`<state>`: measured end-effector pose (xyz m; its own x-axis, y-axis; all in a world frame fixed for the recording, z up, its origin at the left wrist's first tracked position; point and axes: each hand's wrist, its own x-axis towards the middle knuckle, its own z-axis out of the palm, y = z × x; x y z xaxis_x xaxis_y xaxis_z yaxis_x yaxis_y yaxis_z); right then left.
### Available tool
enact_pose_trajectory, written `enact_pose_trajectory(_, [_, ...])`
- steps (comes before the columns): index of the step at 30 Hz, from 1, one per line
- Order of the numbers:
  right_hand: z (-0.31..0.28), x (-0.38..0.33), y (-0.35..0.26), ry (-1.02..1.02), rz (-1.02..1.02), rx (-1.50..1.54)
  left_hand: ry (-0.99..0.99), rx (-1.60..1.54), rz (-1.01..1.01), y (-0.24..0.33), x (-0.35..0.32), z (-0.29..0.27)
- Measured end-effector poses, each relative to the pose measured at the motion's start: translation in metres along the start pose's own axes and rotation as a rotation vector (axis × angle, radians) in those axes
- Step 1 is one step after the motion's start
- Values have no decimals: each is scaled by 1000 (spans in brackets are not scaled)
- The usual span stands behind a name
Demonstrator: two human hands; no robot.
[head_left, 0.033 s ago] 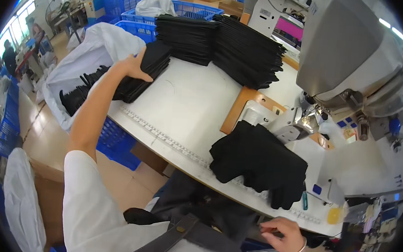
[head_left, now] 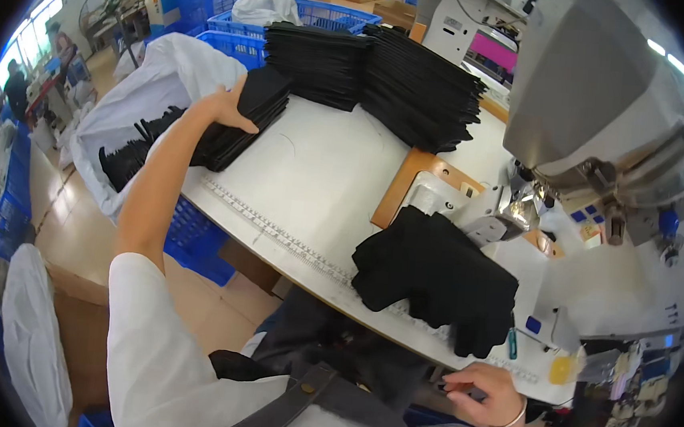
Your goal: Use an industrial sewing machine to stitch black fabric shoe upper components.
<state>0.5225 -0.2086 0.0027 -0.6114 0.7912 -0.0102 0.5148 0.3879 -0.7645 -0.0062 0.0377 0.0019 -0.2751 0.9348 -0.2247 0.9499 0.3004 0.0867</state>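
Observation:
My left hand (head_left: 223, 109) reaches far out to the left and grips the top of a low stack of black fabric pieces (head_left: 245, 121) at the left edge of the white table (head_left: 312, 179). Below the table's front edge, my right hand (head_left: 484, 395), with a bracelet on its wrist, hangs with its fingers curled; whether it holds anything is unclear. A loose heap of black fabric pieces (head_left: 433, 281) lies on the table in front of me, beside the grey sewing machine (head_left: 600, 97).
Two tall stacks of black pieces (head_left: 370, 63) stand at the table's back. A white bag holding black pieces (head_left: 123, 136) and blue crates (head_left: 211, 35) lie to the left. A measuring strip (head_left: 276, 236) runs along the table's front edge. A person stands far left.

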Motion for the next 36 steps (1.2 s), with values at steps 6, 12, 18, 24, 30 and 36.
enact_pose_trajectory(6, [-25, 46, -5, -81, -169, -27, -164, -35, -50, -12, 10, -7])
enact_pose_trajectory(12, [31, -31, 7, 103, 31, 59, -155, 157, -23, 8, -2, -5])
enact_pose_trajectory(18, [48, -69, 4, 342, 207, 191, -67, 37, 139, -9, -4, -10])
enact_pose_trajectory(24, [35, -48, 9, 425, 199, 234, 227, 63, 52, -5, -29, -7])
enact_pose_trajectory(30, [31, 6, 10, 270, -103, 106, 378, -910, 357, 56, -129, 5])
enact_pose_trajectory(36, [49, 71, -22, 402, -478, -124, -594, -1812, 456, 165, -230, 67])
